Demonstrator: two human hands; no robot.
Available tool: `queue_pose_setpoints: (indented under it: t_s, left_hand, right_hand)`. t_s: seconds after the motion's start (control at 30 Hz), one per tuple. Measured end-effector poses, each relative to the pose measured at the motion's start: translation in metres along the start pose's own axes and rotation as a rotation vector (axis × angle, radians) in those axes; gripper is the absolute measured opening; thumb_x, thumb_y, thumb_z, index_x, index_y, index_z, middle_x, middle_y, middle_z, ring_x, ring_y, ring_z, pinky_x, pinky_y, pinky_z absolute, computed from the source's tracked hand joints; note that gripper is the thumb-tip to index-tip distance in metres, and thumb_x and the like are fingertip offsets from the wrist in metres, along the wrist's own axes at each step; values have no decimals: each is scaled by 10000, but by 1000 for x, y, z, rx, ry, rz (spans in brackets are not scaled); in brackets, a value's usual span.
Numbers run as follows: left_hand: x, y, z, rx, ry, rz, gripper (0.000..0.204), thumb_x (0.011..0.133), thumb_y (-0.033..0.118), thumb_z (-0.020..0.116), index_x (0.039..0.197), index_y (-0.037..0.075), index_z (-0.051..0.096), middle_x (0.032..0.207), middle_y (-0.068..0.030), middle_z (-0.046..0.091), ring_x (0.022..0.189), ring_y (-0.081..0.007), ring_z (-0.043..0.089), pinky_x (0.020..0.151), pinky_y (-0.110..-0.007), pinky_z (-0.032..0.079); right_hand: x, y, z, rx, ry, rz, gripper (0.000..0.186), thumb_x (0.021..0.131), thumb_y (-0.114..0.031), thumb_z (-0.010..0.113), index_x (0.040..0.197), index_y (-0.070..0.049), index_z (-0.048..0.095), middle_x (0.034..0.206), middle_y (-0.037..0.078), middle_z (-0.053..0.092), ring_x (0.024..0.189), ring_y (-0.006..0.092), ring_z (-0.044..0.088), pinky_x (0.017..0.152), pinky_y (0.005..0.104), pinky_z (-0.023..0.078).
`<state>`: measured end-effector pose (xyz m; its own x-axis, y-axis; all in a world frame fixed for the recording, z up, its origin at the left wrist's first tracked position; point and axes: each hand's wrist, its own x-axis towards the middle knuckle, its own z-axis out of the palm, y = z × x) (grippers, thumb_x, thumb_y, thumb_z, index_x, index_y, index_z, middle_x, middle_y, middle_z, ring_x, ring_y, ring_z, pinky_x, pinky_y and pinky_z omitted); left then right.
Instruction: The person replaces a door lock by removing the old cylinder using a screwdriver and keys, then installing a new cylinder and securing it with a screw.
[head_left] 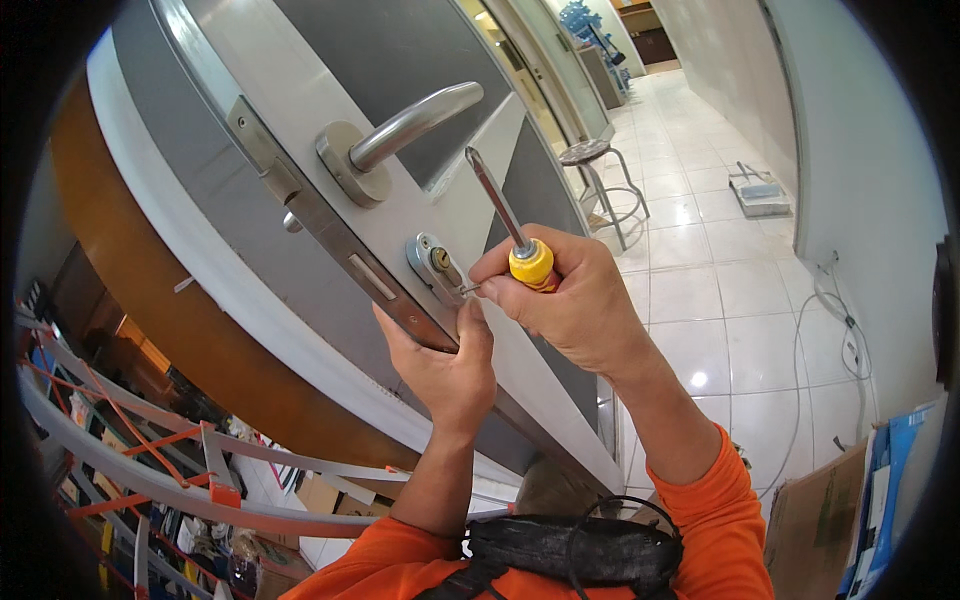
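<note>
My right hand [575, 300] is closed round a screwdriver with a yellow handle [531, 262], its metal shaft [497, 205] pointing up and away from the door. The same hand's thumb and forefinger pinch a thin metal piece, apparently a screw [470, 289], at the lower end of the lock's oval cover plate [421, 258]. A brass-coloured key cylinder [440, 259] sits in that plate. My left hand [450, 375] wraps the edge of the door [535, 425], fingers behind the metal edge strip [355, 262], thumb up beside the plate's lower end. Above the lock is a silver lever handle [415, 125].
A round metal stool [585, 152] stands on the white tiled floor beyond the door. A metal tray-like object [760, 195] and a loose cable [850, 322] lie along the right wall. At lower left is a ladder-like frame [130, 470]; cardboard [815, 515] leans at lower right.
</note>
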<state>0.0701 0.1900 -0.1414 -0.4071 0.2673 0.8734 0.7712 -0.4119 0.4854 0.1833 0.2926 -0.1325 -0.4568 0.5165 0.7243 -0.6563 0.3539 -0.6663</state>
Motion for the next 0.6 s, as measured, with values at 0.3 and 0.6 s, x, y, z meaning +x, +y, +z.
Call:
queue_pose_setpoints:
  t_s: [0.3, 0.6]
  left_hand:
    - [4, -5, 1, 4, 3, 39, 585, 899, -9, 688, 1405, -18, 394, 1179, -85, 589, 1026, -128, 608, 878, -264, 508]
    - [2, -6, -1, -19, 11, -46, 604, 861, 10, 715, 1379, -8, 407, 1134, -74, 592, 966, -134, 615, 856, -284, 524]
  right_hand:
    - [5, 4, 7, -60, 13, -78, 168, 893, -119, 731, 1030, -23, 732, 780, 80, 686, 709, 82, 594, 667, 259, 502]
    - [1, 3, 9, -191, 46, -92, 182, 885, -143, 760, 977, 2, 699, 776, 128, 684, 686, 155, 623, 652, 290, 508]
